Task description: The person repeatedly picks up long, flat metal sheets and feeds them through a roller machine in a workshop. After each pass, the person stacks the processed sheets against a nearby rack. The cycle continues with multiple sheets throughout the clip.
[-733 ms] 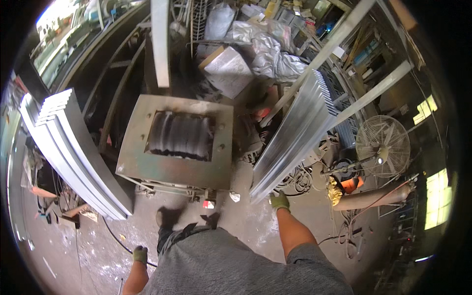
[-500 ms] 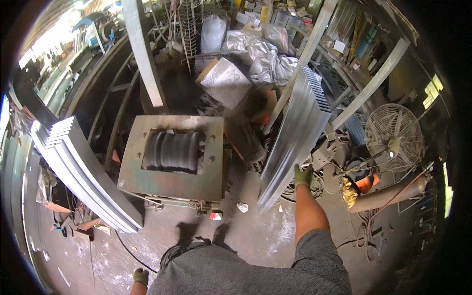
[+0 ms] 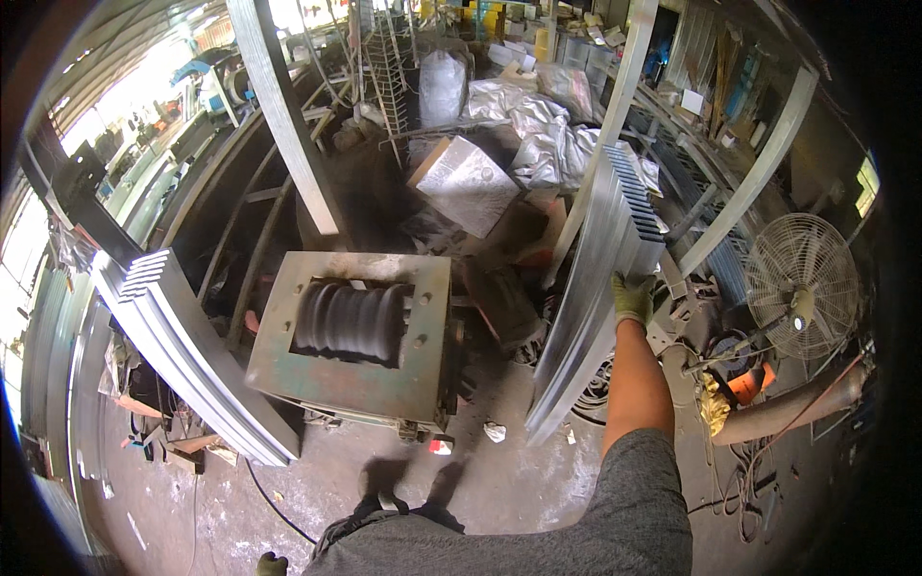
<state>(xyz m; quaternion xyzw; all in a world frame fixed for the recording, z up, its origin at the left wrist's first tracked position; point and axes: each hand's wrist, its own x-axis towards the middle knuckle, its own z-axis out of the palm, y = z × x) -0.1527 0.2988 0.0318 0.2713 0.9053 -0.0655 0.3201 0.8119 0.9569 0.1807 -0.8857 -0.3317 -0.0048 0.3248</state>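
Right-hand profiles point(image 3: 593, 307): smooth, glossy metal
Left-hand profiles point(image 3: 197, 350): smooth, bright metal
Machine housing point(image 3: 351, 386): scuffed, matt painted metal
Roller point(image 3: 351, 322): matt, ridged
Right glove point(image 3: 632, 301): matt cloth
Shirt point(image 3: 499, 555): matt cloth
Floor point(image 3: 538, 490): rough, matt

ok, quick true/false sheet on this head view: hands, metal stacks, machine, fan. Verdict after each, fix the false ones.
1. The right hand is at the edge of the right-hand metal stack. True.
2. The left hand is on the left-hand metal stack. False: it is at the picture's lower edge, apart from that stack.
3. The box-shaped machine stands between the two stacks. True.
4. The fan is left of the machine. False: it is on the right, beyond the right-hand stack.
5. A dark ribbed roller shows in the machine's opening. True.
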